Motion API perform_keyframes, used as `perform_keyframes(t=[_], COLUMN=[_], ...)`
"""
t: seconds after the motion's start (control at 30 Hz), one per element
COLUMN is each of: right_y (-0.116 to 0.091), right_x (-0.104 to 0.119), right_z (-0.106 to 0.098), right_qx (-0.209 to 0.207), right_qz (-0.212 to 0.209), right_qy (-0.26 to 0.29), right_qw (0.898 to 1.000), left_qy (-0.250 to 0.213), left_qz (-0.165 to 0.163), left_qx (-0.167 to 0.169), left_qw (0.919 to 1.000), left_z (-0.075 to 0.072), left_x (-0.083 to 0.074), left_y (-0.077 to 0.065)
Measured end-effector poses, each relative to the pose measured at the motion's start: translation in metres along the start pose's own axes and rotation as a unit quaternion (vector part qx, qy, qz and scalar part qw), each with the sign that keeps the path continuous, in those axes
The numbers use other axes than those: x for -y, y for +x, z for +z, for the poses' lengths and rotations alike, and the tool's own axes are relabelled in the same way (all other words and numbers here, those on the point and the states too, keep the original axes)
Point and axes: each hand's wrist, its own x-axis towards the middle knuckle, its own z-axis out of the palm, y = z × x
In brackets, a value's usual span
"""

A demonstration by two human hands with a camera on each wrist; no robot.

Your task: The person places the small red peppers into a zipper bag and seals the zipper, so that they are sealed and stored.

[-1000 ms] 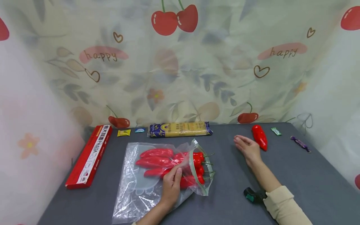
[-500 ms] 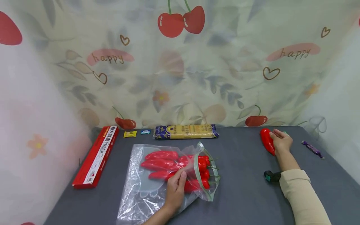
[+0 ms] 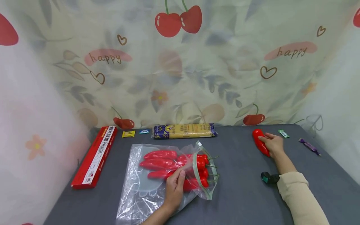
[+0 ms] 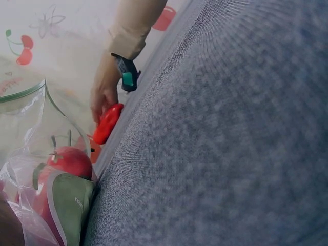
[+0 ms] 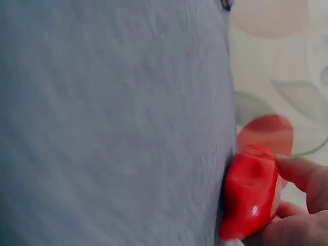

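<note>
My left hand [image 3: 175,190] holds a clear zip bag [image 3: 135,187] by its upper side, thumb on top. Inside the bag lie several red chili peppers [image 3: 160,164], their green stems poking toward the open zip end at the right. In the left wrist view the bag's green zip edge [image 4: 23,95] stands apart around a pepper [image 4: 72,161]. Farther right, my right hand [image 3: 273,144] grips a single red pepper [image 3: 260,143] from its right side. The right wrist view has thumb and fingers around this pepper [image 5: 251,192], low at the grey tabletop.
A red pasta box [image 3: 94,157] lies at the left. Yellow [image 3: 128,134] and blue [image 3: 144,132] candies and a noodle pack [image 3: 184,131] line the back. A green candy [image 3: 283,133] and purple candy [image 3: 309,147] lie right of the right hand.
My right hand has reached right to the lone pepper, taken hold of it and shifted it slightly left. The green candy is uncovered again. The left hand stays on the bag.
</note>
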Motion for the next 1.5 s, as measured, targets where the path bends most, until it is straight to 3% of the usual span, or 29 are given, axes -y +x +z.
perform_keyframes(t=[0.1, 0.17, 0.27, 0.37, 0.47, 0.57, 0.8, 0.97, 1.13, 1.3, 1.37, 1.5], right_y=[-0.014, -0.028, -0.055, -0.081, -0.104, -0.122, -0.146, -0.157, -0.167, -0.166, -0.164, -0.167], right_x=[0.004, 0.008, 0.016, 0.024, 0.033, 0.041, 0.039, 0.033, 0.03, 0.025, 0.023, 0.02], right_z=[0.007, 0.013, 0.025, 0.041, 0.057, 0.069, 0.077, 0.08, 0.095, 0.091, 0.09, 0.097], right_qx=[0.002, 0.02, 0.092, 0.176, 0.222, 0.23, 0.173, 0.147, 0.166, 0.071, 0.051, 0.075], right_qz=[0.006, 0.01, -0.006, -0.031, -0.041, -0.037, -0.059, -0.088, -0.125, -0.171, -0.173, -0.164], right_qy=[0.067, 0.162, 0.3, 0.376, 0.381, 0.374, 0.284, 0.211, 0.123, 0.067, 0.056, 0.045], right_qw=[0.998, 0.987, 0.949, 0.909, 0.896, 0.898, 0.941, 0.962, 0.97, 0.98, 0.982, 0.983], left_qy=[0.002, -0.001, -0.005, -0.002, 0.005, 0.008, -0.003, 0.004, 0.011, 0.003, -0.006, -0.018], left_qz=[-0.008, -0.011, -0.022, -0.026, -0.019, -0.011, -0.02, 0.012, 0.03, 0.032, 0.022, 0.008], left_qx=[0.003, 0.007, 0.013, 0.013, 0.008, 0.005, 0.003, -0.004, -0.015, 0.0, -0.001, 0.001], left_qw=[1.0, 0.9999, 0.9997, 0.9996, 0.9998, 0.9999, 0.9998, 0.9999, 0.9994, 0.9995, 0.9997, 0.9998], left_z=[0.0, 0.0, -0.001, -0.001, -0.001, -0.001, 0.001, 0.001, 0.001, 0.005, 0.005, 0.003], left_x=[0.002, 0.002, 0.001, 0.0, 0.0, -0.001, -0.002, -0.001, 0.0, 0.0, -0.001, -0.002], left_y=[-0.002, -0.002, -0.001, 0.0, 0.0, 0.001, 0.001, 0.003, 0.004, 0.001, 0.001, 0.002])
